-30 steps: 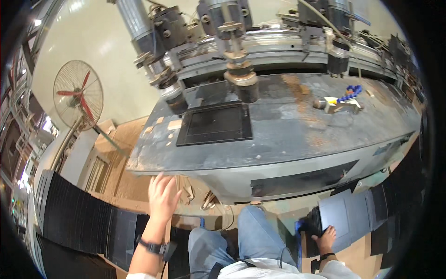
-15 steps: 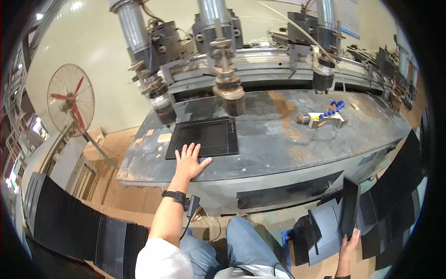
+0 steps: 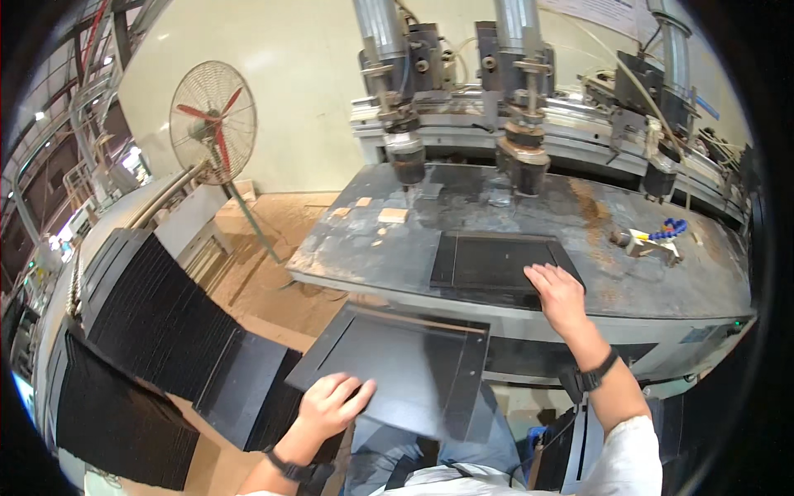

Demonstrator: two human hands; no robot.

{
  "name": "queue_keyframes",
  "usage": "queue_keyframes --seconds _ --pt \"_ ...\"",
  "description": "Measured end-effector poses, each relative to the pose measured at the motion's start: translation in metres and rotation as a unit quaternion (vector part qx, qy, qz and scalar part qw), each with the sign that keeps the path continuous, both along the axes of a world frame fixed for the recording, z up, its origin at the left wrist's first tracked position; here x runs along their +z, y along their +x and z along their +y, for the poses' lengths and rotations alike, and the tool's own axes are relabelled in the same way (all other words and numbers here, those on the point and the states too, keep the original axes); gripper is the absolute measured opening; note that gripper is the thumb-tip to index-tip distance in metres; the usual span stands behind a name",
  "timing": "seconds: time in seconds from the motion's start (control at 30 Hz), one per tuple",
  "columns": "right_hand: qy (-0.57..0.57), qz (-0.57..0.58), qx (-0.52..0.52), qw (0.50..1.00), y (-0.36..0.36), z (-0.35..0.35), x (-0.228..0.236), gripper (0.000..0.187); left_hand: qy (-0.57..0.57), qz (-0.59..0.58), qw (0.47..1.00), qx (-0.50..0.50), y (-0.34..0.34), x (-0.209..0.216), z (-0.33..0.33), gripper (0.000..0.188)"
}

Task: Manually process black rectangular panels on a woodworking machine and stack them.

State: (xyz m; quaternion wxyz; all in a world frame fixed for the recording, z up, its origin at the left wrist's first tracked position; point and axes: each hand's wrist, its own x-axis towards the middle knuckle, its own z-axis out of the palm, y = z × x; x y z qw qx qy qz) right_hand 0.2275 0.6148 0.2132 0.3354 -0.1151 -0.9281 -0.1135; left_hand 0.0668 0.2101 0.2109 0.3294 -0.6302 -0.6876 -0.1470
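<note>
Left hand (image 3: 335,403) holding dark panel (image 3: 389,360); wall notice (image 3: 606,13) (print too small).

"What is behind the left hand (image 3: 335,405)?"
"A black band (image 3: 281,463) goes round the wrist. It has a small dark box (image 3: 317,474) on the side near the other hand."
"And behind the right hand (image 3: 559,298)?"
"A second band (image 3: 601,369), black too, with a second box (image 3: 571,385). That box is dark and sits on the side near the left hand."
"Is there a sleeve?"
"Yes, a white sleeve (image 3: 635,455) with soft folds, farther back from the right hand than its band."
"And lower, between the hands?"
"A white shirt (image 3: 459,482), a dark strap (image 3: 403,472) and pale blue jeans (image 3: 498,426)."
</note>
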Motion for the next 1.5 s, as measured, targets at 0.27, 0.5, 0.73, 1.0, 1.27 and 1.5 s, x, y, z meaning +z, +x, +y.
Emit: queue_keyframes --seconds 0.27,0.5,0.73,1.0,1.27,1.5 --pt "-0.126 -0.083 0.017 0.988 -0.123 0.034 -0.031 0.041 -0.013 -0.002 0.945 0.327 0.032 0.02 -0.162 0.029" --pt "-0.108 -0.085 -0.06 0.989 -0.127 0.016 -0.027 0.051 -0.027 -0.089 0.872 0.481 -0.018 -0.03 -0.169 0.044" --pt "-0.247 0.062 0.261 0.931 0.0 -0.066 -0.072 0.044 -0.078 -0.154 0.866 0.468 -0.076 -0.095 -0.203 0.066" --pt "-0.375 -0.121 -0.543 0.741 0.292 -0.069 -0.301 0.105 -0.037 0.034 0.967 0.25 -0.044 -0.029 -0.049 0.037" --pt "-0.317 -0.143 -0.494 0.797 0.302 -0.11 -0.343 0.05 -0.075 -0.062 0.995 0.006 -0.083 -0.022 0.182 0.05" --pt "-0.296 0.047 -0.339 0.892 0.343 -0.093 -0.227 0.055 -0.122 -0.139 0.982 0.043 -0.123 -0.038 0.292 0.06"
